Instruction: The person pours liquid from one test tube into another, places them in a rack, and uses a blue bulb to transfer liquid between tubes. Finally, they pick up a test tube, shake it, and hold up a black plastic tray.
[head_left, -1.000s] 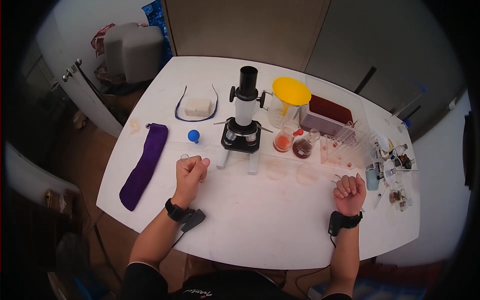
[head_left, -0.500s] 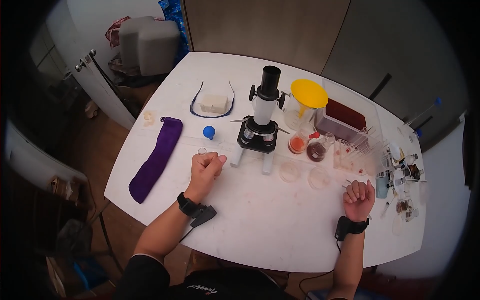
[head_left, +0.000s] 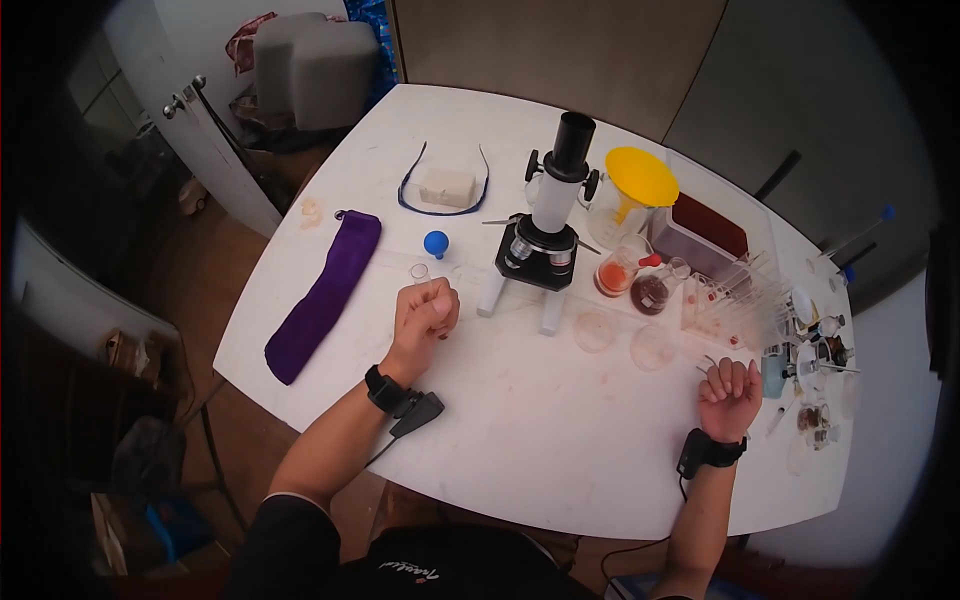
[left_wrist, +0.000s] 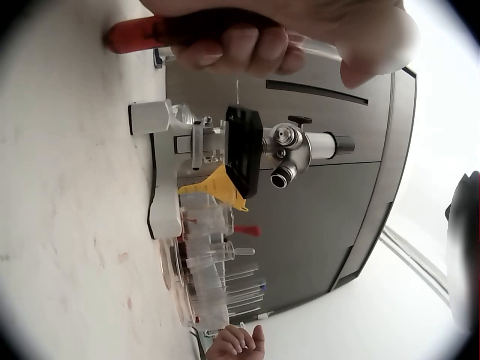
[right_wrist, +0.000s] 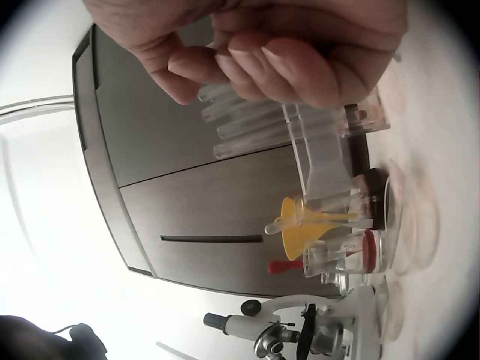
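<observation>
My left hand (head_left: 428, 315) grips a glass test tube (left_wrist: 135, 36) in curled fingers, left of the microscope (head_left: 552, 205). Red liquid colours the tube's lower end, which points down at the table in the left wrist view; its middle is hidden in the fist. The clear glass rim shows just beyond the knuckles in the head view. Near the right side, my right hand (head_left: 729, 395) is held palm up, fingers loosely bent and holding nothing. Two petri dishes (head_left: 654, 347) lie to its left, and a rack of test tubes (head_left: 725, 312) is beyond it.
A purple pouch (head_left: 325, 295), blue rubber bulb (head_left: 436, 243) and safety glasses (head_left: 445, 212) lie at left. Behind the dishes stand a flask of orange-red liquid (head_left: 613, 280), a dark flask (head_left: 650, 292) and a yellow funnel (head_left: 641, 177). Small glassware crowds the right edge.
The head view has shifted, moving the table contents rightward and up. My left hand has moved slightly forward towards the blue bulb, still gripping the tube. The right hand's fingers have loosened slightly.
</observation>
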